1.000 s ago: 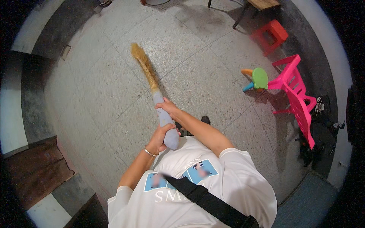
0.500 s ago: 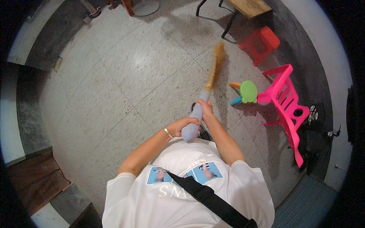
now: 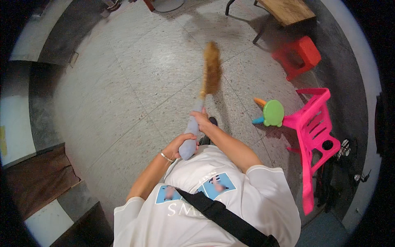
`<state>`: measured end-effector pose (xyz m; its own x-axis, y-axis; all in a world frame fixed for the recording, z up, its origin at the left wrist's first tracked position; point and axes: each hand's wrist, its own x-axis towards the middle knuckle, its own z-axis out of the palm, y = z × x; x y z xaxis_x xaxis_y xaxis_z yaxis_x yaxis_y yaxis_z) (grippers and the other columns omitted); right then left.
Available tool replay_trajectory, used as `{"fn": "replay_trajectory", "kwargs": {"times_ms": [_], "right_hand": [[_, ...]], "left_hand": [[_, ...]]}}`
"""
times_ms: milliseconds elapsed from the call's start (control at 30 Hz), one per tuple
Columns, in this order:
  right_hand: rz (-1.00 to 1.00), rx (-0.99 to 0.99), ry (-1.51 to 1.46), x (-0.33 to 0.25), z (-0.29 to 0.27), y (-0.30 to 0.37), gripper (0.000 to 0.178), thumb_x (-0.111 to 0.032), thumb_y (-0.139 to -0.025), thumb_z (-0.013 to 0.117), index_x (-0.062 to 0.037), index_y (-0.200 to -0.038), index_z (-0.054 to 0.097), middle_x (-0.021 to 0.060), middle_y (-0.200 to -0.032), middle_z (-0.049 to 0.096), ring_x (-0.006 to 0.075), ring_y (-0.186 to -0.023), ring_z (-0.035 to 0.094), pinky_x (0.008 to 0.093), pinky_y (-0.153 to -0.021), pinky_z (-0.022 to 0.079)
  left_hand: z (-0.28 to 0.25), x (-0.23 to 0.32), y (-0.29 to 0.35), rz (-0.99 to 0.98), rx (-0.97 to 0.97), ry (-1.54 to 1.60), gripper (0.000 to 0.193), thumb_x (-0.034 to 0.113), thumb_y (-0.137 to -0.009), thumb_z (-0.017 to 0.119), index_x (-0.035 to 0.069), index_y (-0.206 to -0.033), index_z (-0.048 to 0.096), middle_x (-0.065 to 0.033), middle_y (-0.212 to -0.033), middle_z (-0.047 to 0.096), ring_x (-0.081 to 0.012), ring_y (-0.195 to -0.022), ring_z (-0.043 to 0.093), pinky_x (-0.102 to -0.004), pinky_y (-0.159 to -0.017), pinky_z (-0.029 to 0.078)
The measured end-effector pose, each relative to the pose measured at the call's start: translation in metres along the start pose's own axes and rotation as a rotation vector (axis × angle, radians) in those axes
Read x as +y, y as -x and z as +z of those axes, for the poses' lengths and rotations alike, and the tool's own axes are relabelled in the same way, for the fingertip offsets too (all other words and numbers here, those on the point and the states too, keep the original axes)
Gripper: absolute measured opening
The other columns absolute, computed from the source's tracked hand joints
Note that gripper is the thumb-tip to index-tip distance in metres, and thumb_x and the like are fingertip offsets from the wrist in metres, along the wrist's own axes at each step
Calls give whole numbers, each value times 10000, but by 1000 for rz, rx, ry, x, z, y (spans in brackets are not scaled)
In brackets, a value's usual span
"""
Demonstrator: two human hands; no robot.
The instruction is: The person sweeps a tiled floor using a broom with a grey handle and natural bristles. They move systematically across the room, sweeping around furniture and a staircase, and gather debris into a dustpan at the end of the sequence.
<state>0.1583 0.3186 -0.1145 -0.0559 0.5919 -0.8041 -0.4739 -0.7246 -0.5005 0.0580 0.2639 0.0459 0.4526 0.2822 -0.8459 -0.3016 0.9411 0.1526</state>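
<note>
One white shirt (image 3: pixel 255 197), crossed by a black strap (image 3: pixel 227 217), was nearest the view, left of and nearer than the green-topped stool (image 3: pixel 273 113) used here as reference. The left hand (image 3: pixel 179 143), with a pale bracelet (image 3: pixel 167 157) at the wrist, was found left of that stool and nearer than it; its fingers were clamped around the thick near end of the broom (image 3: pixel 202 94). The right hand (image 3: pixel 201 119) was likewise left of the stool, though closer to it; its fingers were wrapped around the grey handle farther along.

The broom was held at a slant, entirely left of the stool, its yellow-brown bristles (image 3: pixel 212 66) reaching beyond it. The bristles were blurred; contact with the speckled floor (image 3: pixel 123 123) could not be established. A dark shoe (image 3: pixel 212 121) showed partly, left of the stool and roughly level with it.

A pink plastic chair (image 3: pixel 305 138) was recorded just right of the stool; whether the two touched could not be determined. Beyond the stool, toward the right, was a red stool (image 3: pixel 306 53), and farther beyond, a wooden-topped bench (image 3: pixel 288 10).
</note>
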Motion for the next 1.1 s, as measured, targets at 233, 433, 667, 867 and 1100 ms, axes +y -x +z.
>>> {"fn": "replay_trajectory", "kwargs": {"times_ms": [233,433,667,867,1100], "right_hand": [[92,-341,164,-42,51,1,617,-70,-616,663,-90,-1152,358,120,-936,500,231,-764,526,393,-580,481],[6,-88,111,-63,36,17,551,-70,-619,671,-41,-1082,376,126,-919,503,234,-751,541,399,-563,488],[46,100,129,-67,11,-11,405,-83,-677,655,2,-984,406,104,-740,484,215,-565,499,378,-479,474],[180,64,163,-21,87,-5,334,-47,-670,642,18,-929,442,104,-761,486,207,-582,503,396,-480,456],[282,-338,288,13,188,-11,588,-31,-623,663,-35,-1095,312,132,-881,474,255,-734,523,439,-568,482]], "left_hand": [[29,19,17,266,90,-18,345,187,-747,581,8,-1009,445,-108,-793,556,-204,-675,588,-337,-587,511],[26,29,19,199,-15,-27,377,162,-737,599,33,-1035,407,-112,-803,548,-200,-656,580,-334,-568,515],[-4,54,-4,-4,-205,80,352,176,-731,620,8,-988,448,-101,-777,568,-181,-637,579,-312,-559,513],[-59,58,37,58,-132,190,340,167,-734,609,-7,-981,454,-102,-772,571,-186,-630,584,-310,-556,511],[-93,64,79,307,147,135,449,152,-726,595,25,-1092,368,-113,-788,558,-193,-639,585,-322,-561,509]]}}
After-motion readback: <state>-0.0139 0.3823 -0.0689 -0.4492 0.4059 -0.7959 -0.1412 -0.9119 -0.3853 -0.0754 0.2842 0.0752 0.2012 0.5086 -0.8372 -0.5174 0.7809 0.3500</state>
